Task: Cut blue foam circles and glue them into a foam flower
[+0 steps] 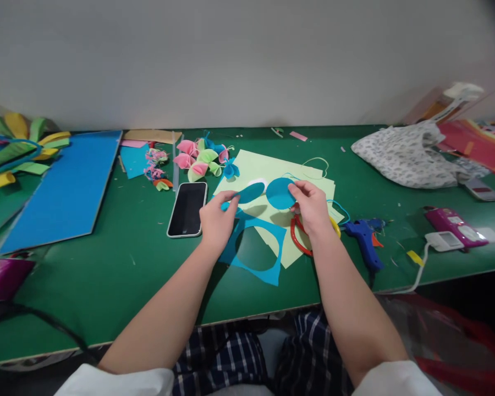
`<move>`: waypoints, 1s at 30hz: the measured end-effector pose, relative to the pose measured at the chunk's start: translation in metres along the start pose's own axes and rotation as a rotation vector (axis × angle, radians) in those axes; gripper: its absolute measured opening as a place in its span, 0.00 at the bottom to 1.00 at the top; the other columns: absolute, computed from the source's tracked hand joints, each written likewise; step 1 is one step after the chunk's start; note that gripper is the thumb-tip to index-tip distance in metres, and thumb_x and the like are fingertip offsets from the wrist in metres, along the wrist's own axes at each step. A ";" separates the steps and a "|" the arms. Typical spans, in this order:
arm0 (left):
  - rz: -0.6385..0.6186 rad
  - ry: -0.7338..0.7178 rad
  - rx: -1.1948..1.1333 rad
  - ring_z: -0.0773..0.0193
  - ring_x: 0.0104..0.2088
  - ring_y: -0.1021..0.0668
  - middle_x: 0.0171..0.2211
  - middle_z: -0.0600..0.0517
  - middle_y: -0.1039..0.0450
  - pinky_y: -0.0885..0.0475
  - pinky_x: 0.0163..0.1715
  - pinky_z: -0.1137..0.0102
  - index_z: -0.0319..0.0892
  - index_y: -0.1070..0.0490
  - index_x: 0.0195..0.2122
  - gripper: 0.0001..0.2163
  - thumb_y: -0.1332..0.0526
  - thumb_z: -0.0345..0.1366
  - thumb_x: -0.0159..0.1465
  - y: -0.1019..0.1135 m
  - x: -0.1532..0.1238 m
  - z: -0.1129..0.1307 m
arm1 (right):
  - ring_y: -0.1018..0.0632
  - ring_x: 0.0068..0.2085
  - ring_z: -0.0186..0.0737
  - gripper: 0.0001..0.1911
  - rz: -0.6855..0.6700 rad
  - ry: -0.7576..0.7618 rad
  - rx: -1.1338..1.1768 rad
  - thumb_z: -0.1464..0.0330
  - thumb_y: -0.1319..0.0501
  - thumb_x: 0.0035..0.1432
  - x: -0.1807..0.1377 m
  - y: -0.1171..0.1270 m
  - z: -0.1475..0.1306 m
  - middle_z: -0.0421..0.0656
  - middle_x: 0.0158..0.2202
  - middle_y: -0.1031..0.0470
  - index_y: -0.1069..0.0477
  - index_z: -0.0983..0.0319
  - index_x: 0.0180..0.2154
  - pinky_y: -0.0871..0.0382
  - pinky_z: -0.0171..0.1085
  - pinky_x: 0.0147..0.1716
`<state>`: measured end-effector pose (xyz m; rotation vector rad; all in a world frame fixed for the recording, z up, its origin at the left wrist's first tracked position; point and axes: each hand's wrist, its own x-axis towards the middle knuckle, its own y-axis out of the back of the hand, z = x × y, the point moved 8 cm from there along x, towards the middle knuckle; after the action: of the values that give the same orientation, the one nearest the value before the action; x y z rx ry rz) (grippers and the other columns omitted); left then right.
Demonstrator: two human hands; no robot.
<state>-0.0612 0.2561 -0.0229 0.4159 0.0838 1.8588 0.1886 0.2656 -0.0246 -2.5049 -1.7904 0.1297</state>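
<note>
My left hand (219, 219) pinches a blue paper circle (251, 193), tilted so that it looks like a thin oval. Between the thumb and fingers of my right hand (311, 204) is a second blue paper circle (279, 193), facing me almost flat. Below them lies a blue paper sheet (279, 275) with a large round hole cut in it. Pale green sheets (268, 162) are spread underneath. Scissors with a red and yellow handle (297, 242) rest partly hidden under my right hand.
A phone (187, 210) lies left of my hands, with folded paper petals (202, 159) behind it. To the right are a blue glue gun (363, 242), a purple power strip (456, 225) and a patterned cloth bag (400, 154). A blue board (66, 192) lies at left.
</note>
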 end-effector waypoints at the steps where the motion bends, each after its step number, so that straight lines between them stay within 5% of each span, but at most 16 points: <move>1: -0.017 0.054 -0.050 0.57 0.38 0.22 0.33 0.50 0.22 0.29 0.45 0.60 0.41 0.25 0.34 0.10 0.35 0.42 0.55 -0.003 0.000 -0.004 | 0.32 0.20 0.29 0.14 -0.015 -0.010 0.012 0.59 0.31 0.41 -0.002 -0.003 0.001 0.34 0.22 0.30 0.27 0.60 0.29 0.37 0.31 0.17; 6: -0.188 0.250 -0.273 0.65 0.25 0.24 0.23 0.54 0.26 0.24 0.32 0.66 0.38 0.27 0.34 0.17 0.32 0.46 0.50 -0.023 -0.007 -0.011 | 0.26 0.31 0.34 0.15 -0.049 -0.021 0.039 0.58 0.29 0.37 -0.011 -0.023 0.011 0.39 0.30 0.24 0.26 0.61 0.26 0.30 0.35 0.32; 14: -0.412 0.361 -0.468 0.65 0.28 0.21 0.29 0.51 0.23 0.24 0.29 0.72 0.40 0.27 0.39 0.20 0.36 0.51 0.55 -0.049 -0.028 -0.002 | 0.29 0.29 0.34 0.13 -0.003 0.075 -0.012 0.61 0.31 0.43 -0.021 -0.029 0.010 0.37 0.26 0.27 0.27 0.61 0.30 0.33 0.35 0.31; 19: -0.397 0.358 -0.477 0.67 0.28 0.22 0.30 0.54 0.22 0.25 0.29 0.74 0.42 0.31 0.50 0.27 0.29 0.40 0.49 -0.049 -0.028 -0.002 | 0.29 0.27 0.33 0.16 -0.059 0.101 -0.026 0.63 0.32 0.46 -0.028 -0.035 0.005 0.34 0.25 0.30 0.30 0.57 0.39 0.34 0.33 0.27; 30: -0.277 0.317 -0.505 0.71 0.20 0.27 0.23 0.57 0.27 0.28 0.25 0.74 0.42 0.32 0.53 0.28 0.30 0.38 0.50 -0.035 -0.022 0.006 | 0.26 0.28 0.33 0.21 -0.234 0.024 0.029 0.66 0.32 0.46 -0.031 -0.049 0.009 0.34 0.27 0.26 0.33 0.56 0.44 0.30 0.33 0.28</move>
<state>-0.0215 0.2457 -0.0315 -0.2315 -0.1089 1.5851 0.1315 0.2520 -0.0282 -2.2464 -2.0379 0.1121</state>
